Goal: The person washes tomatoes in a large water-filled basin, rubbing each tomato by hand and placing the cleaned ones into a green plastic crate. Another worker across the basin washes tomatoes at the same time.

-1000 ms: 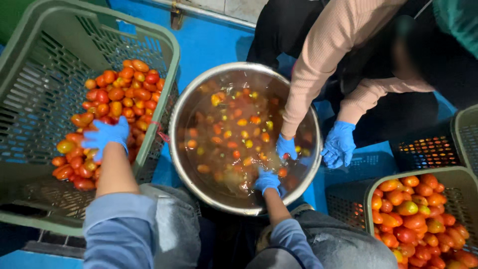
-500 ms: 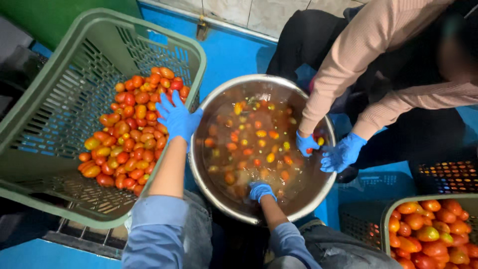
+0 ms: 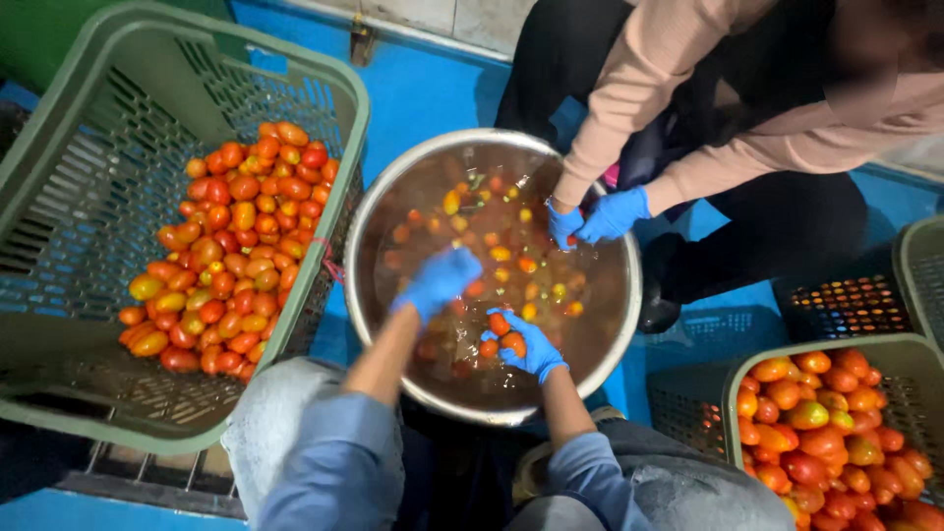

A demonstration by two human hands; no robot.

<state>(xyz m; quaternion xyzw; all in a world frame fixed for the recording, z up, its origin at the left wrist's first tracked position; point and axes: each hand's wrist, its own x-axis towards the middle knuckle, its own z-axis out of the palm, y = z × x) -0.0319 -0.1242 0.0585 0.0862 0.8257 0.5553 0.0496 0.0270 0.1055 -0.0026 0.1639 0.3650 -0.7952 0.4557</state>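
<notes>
Left hand point(image 3: 440, 280): blue glove, over the bowl point(image 3: 366, 228), palm down, fingers loosely curled just above the water. Cannot tell whether it holds anything.

Right hand point(image 3: 528, 346): blue glove, at the near side of the bowl, palm up, fingers cupped around two or three tomatoes point(image 3: 501, 325), red-orange, resting in the palm.

Bowl: round, steel, set on the blue floor point(image 3: 433, 88) between the person's knees. Filled with murky brown water; many small tomatoes float in it, red, orange and yellow.

Left crate point(image 3: 69, 167): green plastic, tilted, just beside the bowl on the left, touching its rim. Holds a heap of tomatoes, mostly orange-red, piled toward the bowl side.

Right crate point(image 3: 733, 393): green, at the lower right, near the bowl but apart from it. Also filled with tomatoes, a few greenish.

Co-worker: crouches across the bowl, pink sleeves point(image 3: 639, 88), dark trousers. The co-worker's gloved hands point(image 3: 590, 218), blue, are pressed together at the far rim of the bowl, at the water's edge; something small and red shows between them, too small to identify.

Own sleeves blue, trousers grey, at bottom edge.
</notes>
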